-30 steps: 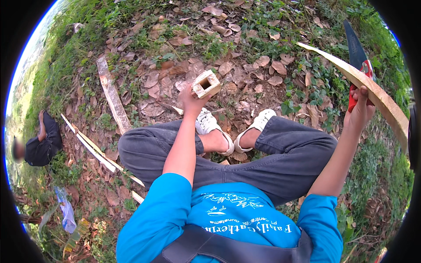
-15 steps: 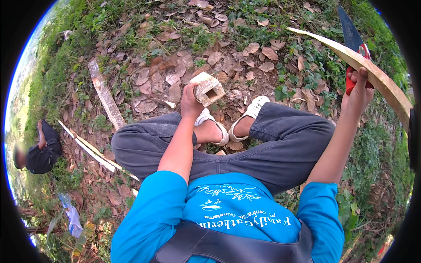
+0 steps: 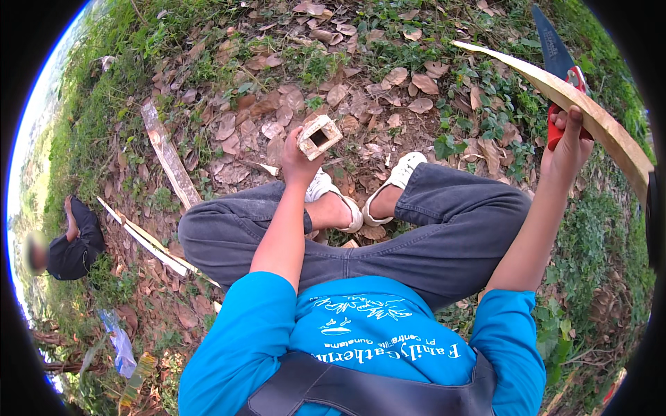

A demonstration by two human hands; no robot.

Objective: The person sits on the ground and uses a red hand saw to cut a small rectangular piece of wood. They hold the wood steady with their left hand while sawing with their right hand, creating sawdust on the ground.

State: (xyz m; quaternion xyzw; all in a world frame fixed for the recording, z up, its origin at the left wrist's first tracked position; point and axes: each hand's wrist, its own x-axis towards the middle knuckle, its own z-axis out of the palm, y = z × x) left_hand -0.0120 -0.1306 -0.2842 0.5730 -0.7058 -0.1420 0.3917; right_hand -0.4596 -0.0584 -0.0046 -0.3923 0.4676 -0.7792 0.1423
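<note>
My left hand is closed around a small hollow wooden box, above my shoes. Its square opening is turned toward me, and my palm and fingers hide part of one side. Out to the right, my raised right hand grips a hand saw by its red handle, with the dark blade pointing up and away. The same hand also holds a long pale wooden strip, which crosses in front of the saw and looks curved in this view.
A weathered board lies on the leafy ground beyond my left knee. Thin split wood strips lie left of my leg. Another person sits at the far left, near a crumpled plastic bag. My shoes are close below the box.
My left hand has turned the box and shifted it slightly left, so its opening faces me more squarely. The right hand, saw and strip have barely moved.
</note>
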